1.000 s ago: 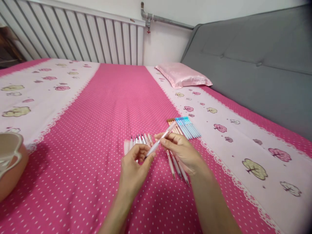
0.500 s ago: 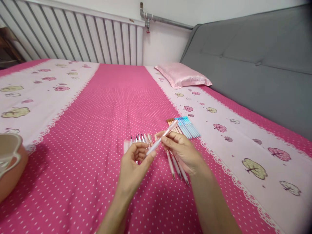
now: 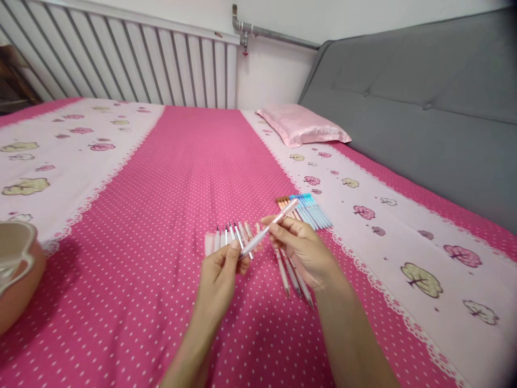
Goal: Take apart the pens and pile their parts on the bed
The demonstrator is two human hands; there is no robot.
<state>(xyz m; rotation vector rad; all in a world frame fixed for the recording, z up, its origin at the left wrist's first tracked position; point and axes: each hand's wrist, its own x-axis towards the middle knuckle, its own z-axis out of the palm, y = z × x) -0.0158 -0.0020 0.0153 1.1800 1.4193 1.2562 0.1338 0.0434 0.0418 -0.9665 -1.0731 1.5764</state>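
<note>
Right hand pinches a pale pen; left hand (its grip unclear) curls at the lower tip.

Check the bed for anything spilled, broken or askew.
Nothing looks spilled or broken. Slightly untidy: the pale pens partly under the right hand fan apart at their tips, whereas the blue pens lie side by side in an even row.

1. Slim pale-pink pen is bridging left hand and right hand.
2. Slim blue pens are lying behind right hand, on pink dotted fabric bedspread.
3. Rounded peach basin is standing far left.
4. Rectangular pink satin pillow is lying rearward, left of grey padded headboard.
</note>
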